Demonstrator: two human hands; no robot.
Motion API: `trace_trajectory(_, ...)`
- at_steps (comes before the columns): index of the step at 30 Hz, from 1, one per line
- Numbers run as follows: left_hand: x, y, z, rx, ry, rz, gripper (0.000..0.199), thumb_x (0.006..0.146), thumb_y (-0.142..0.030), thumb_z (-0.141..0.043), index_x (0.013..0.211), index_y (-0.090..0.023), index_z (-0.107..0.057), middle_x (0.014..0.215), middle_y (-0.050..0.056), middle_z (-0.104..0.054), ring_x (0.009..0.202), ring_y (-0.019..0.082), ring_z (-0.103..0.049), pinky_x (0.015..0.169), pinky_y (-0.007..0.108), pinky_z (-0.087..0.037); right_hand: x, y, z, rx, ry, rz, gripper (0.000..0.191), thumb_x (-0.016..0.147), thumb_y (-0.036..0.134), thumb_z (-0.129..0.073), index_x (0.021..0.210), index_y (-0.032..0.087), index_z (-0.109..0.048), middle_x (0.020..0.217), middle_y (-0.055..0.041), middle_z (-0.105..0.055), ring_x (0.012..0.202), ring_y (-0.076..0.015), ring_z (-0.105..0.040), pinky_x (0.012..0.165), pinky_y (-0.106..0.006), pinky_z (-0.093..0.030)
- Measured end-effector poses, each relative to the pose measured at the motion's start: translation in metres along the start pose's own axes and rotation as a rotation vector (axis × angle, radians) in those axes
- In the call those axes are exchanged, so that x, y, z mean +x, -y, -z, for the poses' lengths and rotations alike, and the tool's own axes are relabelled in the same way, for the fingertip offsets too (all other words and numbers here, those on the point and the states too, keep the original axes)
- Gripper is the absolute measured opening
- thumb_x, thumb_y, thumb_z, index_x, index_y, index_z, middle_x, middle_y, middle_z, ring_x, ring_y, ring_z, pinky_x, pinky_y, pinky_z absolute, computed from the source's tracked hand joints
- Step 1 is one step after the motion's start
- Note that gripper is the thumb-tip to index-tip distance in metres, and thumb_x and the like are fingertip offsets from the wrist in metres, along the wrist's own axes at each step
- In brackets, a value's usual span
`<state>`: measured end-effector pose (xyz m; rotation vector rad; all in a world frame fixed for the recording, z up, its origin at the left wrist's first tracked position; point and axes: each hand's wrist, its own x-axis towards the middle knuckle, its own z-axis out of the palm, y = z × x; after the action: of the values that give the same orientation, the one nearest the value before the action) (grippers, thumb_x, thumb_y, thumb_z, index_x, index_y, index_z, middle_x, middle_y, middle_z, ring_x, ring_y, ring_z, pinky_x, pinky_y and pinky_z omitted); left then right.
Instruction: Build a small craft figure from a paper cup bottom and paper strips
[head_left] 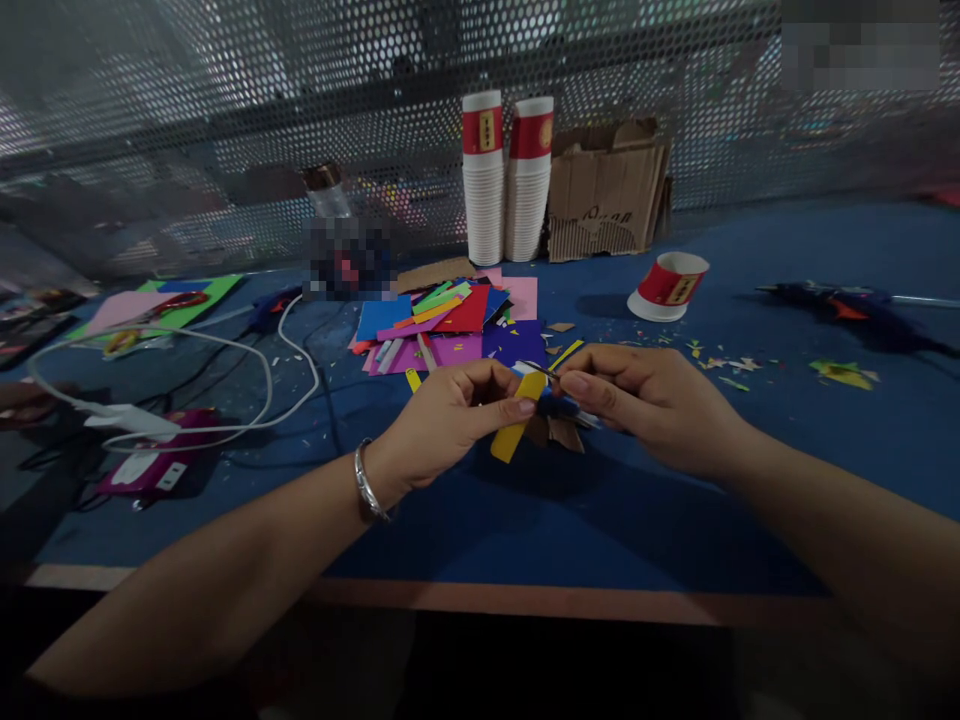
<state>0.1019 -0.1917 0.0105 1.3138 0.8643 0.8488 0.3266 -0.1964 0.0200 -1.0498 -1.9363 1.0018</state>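
My left hand pinches a yellow strip, which looks like paper or thin foam, between thumb and fingers. The strip slants down toward the table edge. Facing it, my right hand is closed on a thin dark tool whose tip reaches the upper end of the strip. The tool's kind cannot be made out, since fingers cover most of it. Behind my hands lies a pile of coloured sheets and strips. Torn brown cardboard pieces and something blue lie under my hands.
Two stacks of paper cups stand by a cardboard box at the mesh panel. One upside-down paper cup stands at right, near a glue gun and paper scraps. White cable and a purple box lie left.
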Motion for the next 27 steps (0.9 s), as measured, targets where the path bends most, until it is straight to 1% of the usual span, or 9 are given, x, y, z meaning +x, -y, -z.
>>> trace_trajectory(4,0.001,-0.001,0.001,-0.014,-0.027,-0.015,0.033,0.075,-0.035,-0.089,0.084,-0.016,-0.064,0.078,-0.002,-0.063,0.068,0.008,-0.054,0.065,0.023,-0.041,0.003,0.000,0.001,-0.011,-0.028,-0.027,0.047,0.093,0.067,-0.064,0.083,0.022,-0.069,0.062,0.0006,-0.057,0.054,-0.0144,-0.050,0.053,-0.030,-0.038)
trace_trajectory(8,0.002,-0.001,0.000,-0.044,-0.077,-0.014,0.037,0.071,-0.032,-0.091,0.082,-0.017,-0.059,0.077,-0.003,-0.061,0.065,0.006,-0.050,0.058,0.022,-0.036,0.005,-0.001,0.001,0.015,-0.059,-0.048,0.048,0.090,0.068,-0.066,0.087,0.020,-0.068,0.063,0.0019,-0.055,0.053,-0.0127,-0.047,0.050,-0.028,-0.033)
trace_trajectory(10,0.002,-0.002,0.000,-0.072,-0.105,-0.004,0.037,0.071,-0.029,-0.089,0.081,-0.018,-0.055,0.075,-0.004,-0.060,0.061,0.006,-0.048,0.053,0.022,-0.032,0.005,-0.002,0.000,0.046,-0.044,-0.065,0.047,0.090,0.067,-0.067,0.089,0.020,-0.067,0.061,0.0037,-0.053,0.051,-0.0114,-0.045,0.048,-0.027,-0.031)
trace_trajectory(12,0.002,-0.003,0.000,-0.108,-0.123,0.007,0.036,0.073,-0.027,-0.085,0.080,-0.019,-0.051,0.077,-0.003,-0.063,0.058,0.006,-0.047,0.050,0.021,-0.029,0.005,-0.002,-0.001,0.094,-0.023,-0.082,0.046,0.090,0.066,-0.068,0.092,0.020,-0.066,0.061,0.0045,-0.052,0.049,-0.0105,-0.044,0.047,-0.027,-0.030)
trace_trajectory(15,0.002,-0.004,0.000,-0.143,-0.121,0.005,0.034,0.074,-0.025,-0.082,0.079,-0.019,-0.049,0.080,-0.001,-0.067,0.056,0.005,-0.047,0.049,0.021,-0.029,0.005,-0.003,-0.004,0.174,0.019,-0.106,0.044,0.088,0.063,-0.071,0.095,0.020,-0.064,0.062,0.0045,-0.055,0.048,-0.0101,-0.046,0.046,-0.026,-0.031)
trace_trajectory(17,0.002,-0.004,0.000,-0.140,-0.111,-0.006,0.035,0.074,-0.026,-0.085,0.078,-0.019,-0.051,0.074,-0.004,-0.063,0.055,0.004,-0.046,0.049,0.020,-0.030,0.005,-0.004,-0.006,0.207,0.034,-0.119,0.042,0.088,0.060,-0.074,0.096,0.020,-0.062,0.062,0.0044,-0.058,0.048,-0.0101,-0.048,0.046,-0.026,-0.033)
trace_trajectory(19,0.003,-0.004,0.000,-0.135,-0.106,-0.003,0.036,0.075,-0.029,-0.088,0.077,-0.017,-0.054,0.070,-0.005,-0.059,0.056,0.004,-0.048,0.048,0.019,-0.032,0.005,-0.005,-0.008,0.209,0.019,-0.118,0.042,0.087,0.059,-0.075,0.095,0.020,-0.062,0.064,0.0034,-0.060,0.048,-0.0101,-0.050,0.047,-0.026,-0.035)
trace_trajectory(23,0.002,-0.005,0.000,-0.175,-0.115,0.034,0.033,0.074,-0.028,-0.089,0.082,-0.016,-0.059,0.074,-0.002,-0.063,0.063,0.007,-0.059,0.049,0.017,-0.036,0.006,-0.007,-0.008,0.133,-0.043,-0.098,0.046,0.087,0.065,-0.073,0.093,0.020,-0.065,0.069,-0.0003,-0.063,0.053,-0.0117,-0.052,0.048,-0.027,-0.038)
trace_trajectory(27,0.003,-0.006,0.001,-0.237,-0.180,0.022,0.048,0.067,-0.017,-0.092,0.103,-0.020,-0.061,0.081,-0.003,-0.067,0.065,0.010,-0.064,0.047,0.016,-0.036,0.006,-0.011,-0.008,0.029,-0.128,-0.058,0.049,0.087,0.070,-0.069,0.088,0.021,-0.066,0.071,-0.0035,-0.064,0.059,-0.0160,-0.055,0.050,-0.029,-0.041)
